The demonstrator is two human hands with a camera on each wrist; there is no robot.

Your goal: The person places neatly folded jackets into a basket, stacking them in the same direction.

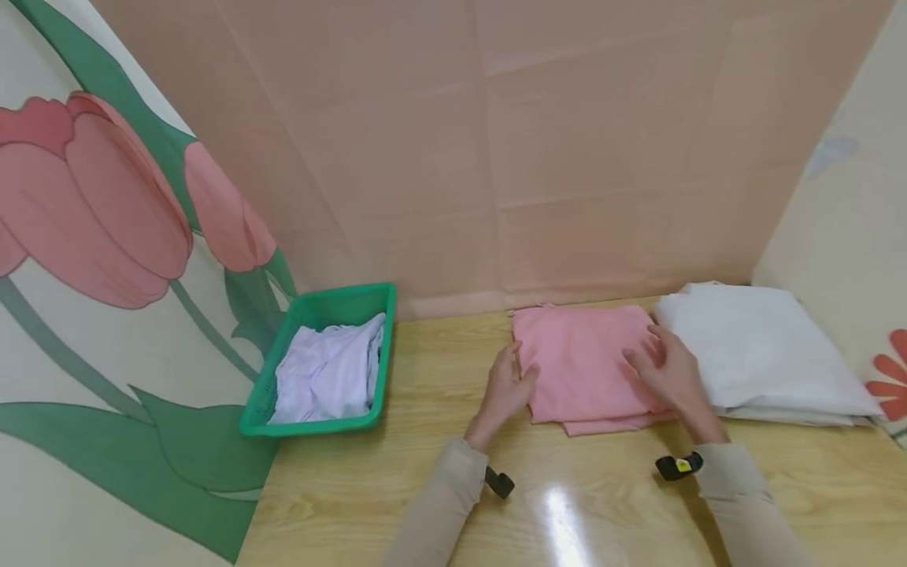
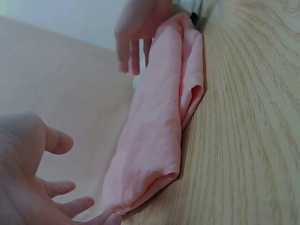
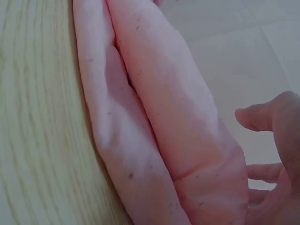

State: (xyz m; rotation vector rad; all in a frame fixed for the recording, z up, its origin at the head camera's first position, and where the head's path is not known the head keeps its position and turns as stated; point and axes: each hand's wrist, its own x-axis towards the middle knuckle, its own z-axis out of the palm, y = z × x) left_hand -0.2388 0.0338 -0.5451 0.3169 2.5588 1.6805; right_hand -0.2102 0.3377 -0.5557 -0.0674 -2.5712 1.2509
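Note:
A folded pink cloth [image 1: 581,358] lies flat on the wooden table, its lower layers showing along the near edge. At its left edge is my left hand [image 1: 501,390], fingers spread and loosely bent, thumb toward the cloth. My right hand [image 1: 669,374] hovers over or beside the right edge, with thumb and fingers apart. From the left wrist, the cloth [image 2: 150,117] looks like a thick folded stack, and the left hand [image 2: 23,168] grips nothing. In the right wrist view, fingertips of the right hand [image 3: 286,140] reach behind the cloth [image 3: 173,103]; whether they touch it I cannot tell.
On the left of the wooden table [image 1: 453,409] stands a green plastic basket [image 1: 386,354] holding pale lilac cloth [image 1: 326,374]. Right of the pink cloth lies a stack of folded white fabric [image 1: 765,346]. A brown sheet [image 1: 496,157] hangs along the back.

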